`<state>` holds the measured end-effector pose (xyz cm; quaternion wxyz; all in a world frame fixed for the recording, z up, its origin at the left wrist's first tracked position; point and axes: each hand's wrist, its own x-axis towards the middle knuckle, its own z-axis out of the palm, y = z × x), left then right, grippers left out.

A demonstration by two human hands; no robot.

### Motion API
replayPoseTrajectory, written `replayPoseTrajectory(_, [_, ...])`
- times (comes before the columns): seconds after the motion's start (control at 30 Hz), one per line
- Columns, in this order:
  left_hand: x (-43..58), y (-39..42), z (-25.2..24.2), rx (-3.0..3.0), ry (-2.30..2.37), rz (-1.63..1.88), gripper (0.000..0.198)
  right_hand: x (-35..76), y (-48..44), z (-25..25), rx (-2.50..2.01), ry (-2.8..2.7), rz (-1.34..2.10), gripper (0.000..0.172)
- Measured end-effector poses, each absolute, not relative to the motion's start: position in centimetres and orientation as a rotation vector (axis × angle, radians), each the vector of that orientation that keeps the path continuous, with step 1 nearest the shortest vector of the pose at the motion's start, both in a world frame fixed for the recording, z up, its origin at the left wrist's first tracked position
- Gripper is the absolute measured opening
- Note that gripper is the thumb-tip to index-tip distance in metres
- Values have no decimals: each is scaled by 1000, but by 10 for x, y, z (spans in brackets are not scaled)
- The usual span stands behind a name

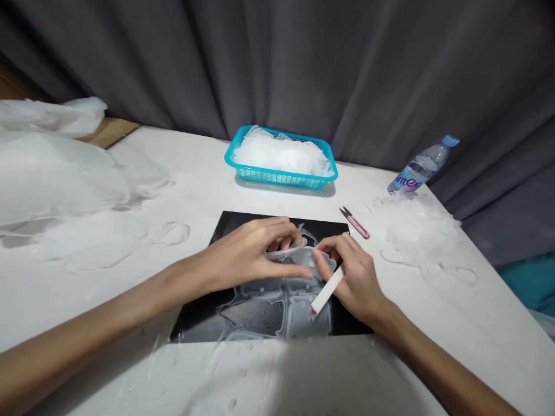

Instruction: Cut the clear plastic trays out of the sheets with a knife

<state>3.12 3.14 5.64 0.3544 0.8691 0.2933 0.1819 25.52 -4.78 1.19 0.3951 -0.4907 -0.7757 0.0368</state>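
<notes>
A translucent, soft-looking moulded sheet (260,286) with several rounded shapes lies on a black board (191,320). Over its upper part is my left hand (255,248), its fingers curled around the edge of a translucent piece (303,260) and its thumb stretched out below. At that same piece's right side, the thumb and fingers of my right hand (353,274) are pinched together. A white stick-like handle (327,292) with a reddish end is also tucked in my right hand; its other end is hidden by the palm.
Behind the board stands a turquoise basket (281,180) full of translucent pieces. Pink-handled thread snips (355,223) lie right of it. A water bottle (422,167) and a pile of clear scraps (422,231) are at the right. Large translucent sheets (60,173) cover the left side.
</notes>
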Motion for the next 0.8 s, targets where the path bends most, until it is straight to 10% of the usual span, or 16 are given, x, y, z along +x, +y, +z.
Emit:
replayPoseTrajectory(0.27, [36, 32, 46, 2194, 657, 650, 21, 257, -45, 12, -1196, -2044, 70, 16])
replayPoseTrajectory(0.8, [44, 49, 25, 1920, 976, 612, 43, 252, -46, 15, -925, -2200, -637, 24])
